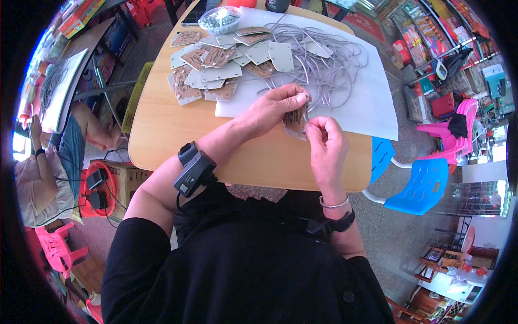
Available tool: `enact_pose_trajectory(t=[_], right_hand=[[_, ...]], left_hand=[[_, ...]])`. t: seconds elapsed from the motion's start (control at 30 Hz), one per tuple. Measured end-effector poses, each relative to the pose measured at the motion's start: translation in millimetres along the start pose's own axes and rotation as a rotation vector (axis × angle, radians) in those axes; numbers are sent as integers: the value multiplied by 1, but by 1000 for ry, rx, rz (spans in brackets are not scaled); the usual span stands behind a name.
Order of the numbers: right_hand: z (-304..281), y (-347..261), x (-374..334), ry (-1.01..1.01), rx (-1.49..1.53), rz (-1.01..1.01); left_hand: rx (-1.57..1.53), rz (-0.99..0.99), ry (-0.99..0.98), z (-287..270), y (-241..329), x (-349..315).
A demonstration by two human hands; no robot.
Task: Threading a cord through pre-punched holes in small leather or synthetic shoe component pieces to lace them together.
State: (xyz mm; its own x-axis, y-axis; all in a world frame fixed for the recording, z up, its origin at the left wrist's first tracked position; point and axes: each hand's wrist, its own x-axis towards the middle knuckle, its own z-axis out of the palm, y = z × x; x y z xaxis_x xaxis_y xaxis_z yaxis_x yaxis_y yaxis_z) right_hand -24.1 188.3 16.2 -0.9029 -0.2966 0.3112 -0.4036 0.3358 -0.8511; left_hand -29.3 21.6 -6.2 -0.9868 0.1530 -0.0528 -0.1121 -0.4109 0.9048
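My left hand [274, 109] is closed on a small flat panel [294, 122], brown with a patterned face, holding it upright above the table's near part. Close beside it, my right hand [326, 141] pinches a thin grey cable [306, 112] at the panel's right edge. Fingers cover much of both, so how the cable meets the panel is hidden. Beyond my hands spreads a tangle of grey cables [345, 67]. To their left lies a loose pile of similar panels [218, 70], some showing grey faces with small studs, others brown faces.
A white sheet [375, 110] covers part of the wooden table [162, 137]. A clear bowl of small parts [219, 22] stands at the far edge, near a dark phone [193, 13]. A blue chair [418, 186] is at the right. Another person [40, 181] sits at the left.
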Motion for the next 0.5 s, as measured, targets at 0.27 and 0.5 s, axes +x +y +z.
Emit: enact_pose_trajectory(t=[0.27,0.5], right_hand=[[1,-5,-2,-14,74,-177],[3,6,-4,-44,336,57]], left_hand=[[-75,24,6,-4,-7,4],[-74,19,38,-3,-5,4]])
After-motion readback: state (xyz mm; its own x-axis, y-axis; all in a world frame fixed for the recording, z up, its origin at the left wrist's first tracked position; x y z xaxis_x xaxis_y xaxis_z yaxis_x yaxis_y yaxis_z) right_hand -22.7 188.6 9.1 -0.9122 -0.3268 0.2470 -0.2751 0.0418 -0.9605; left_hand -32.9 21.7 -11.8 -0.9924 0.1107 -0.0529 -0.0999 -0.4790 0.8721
